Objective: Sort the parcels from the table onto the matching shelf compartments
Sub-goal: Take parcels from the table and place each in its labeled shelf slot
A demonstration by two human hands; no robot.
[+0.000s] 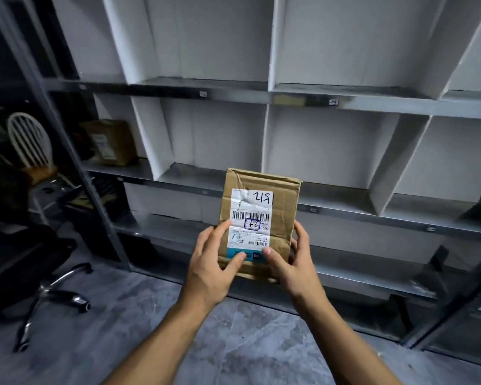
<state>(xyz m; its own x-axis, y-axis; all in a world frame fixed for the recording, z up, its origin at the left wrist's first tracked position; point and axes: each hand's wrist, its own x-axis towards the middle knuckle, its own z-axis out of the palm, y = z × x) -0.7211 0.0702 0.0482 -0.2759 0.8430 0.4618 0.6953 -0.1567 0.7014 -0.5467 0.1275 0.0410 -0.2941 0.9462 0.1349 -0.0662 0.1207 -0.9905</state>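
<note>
Big grey shelves (pixel 289 98) fill the wall ahead, cut into many square holes by white boards. Grey stone floor (pixel 233 343) lies below them. On the left, a black rolling chair (pixel 53 295) with shiny metal legs stands on the floor. Behind it, farther back, is a white chair (pixel 29 140) with a round back made of thin bars. A brown box (pixel 110 141) sits alone in the hole at the far left of the middle row, in the dark. Out in front of the shelves, in the air and touching none of them, is a flat brown parcel (pixel 285 218). It is held up at about the height of the lower shelf rows. The left hand (pixel 214 265) grips its lower left side and the right hand (pixel 292 262) grips its lower right side. Fingers of both hands curl round the edges to the back, and both thumbs (pixel 270 252) press flat on the front. A white sticker (pixel 250 207) with black bar lines and hand-written marks covers the front of the parcel. It looks upside down. A blue strip runs along the sticker's bottom edge, between the two thumbs.
</note>
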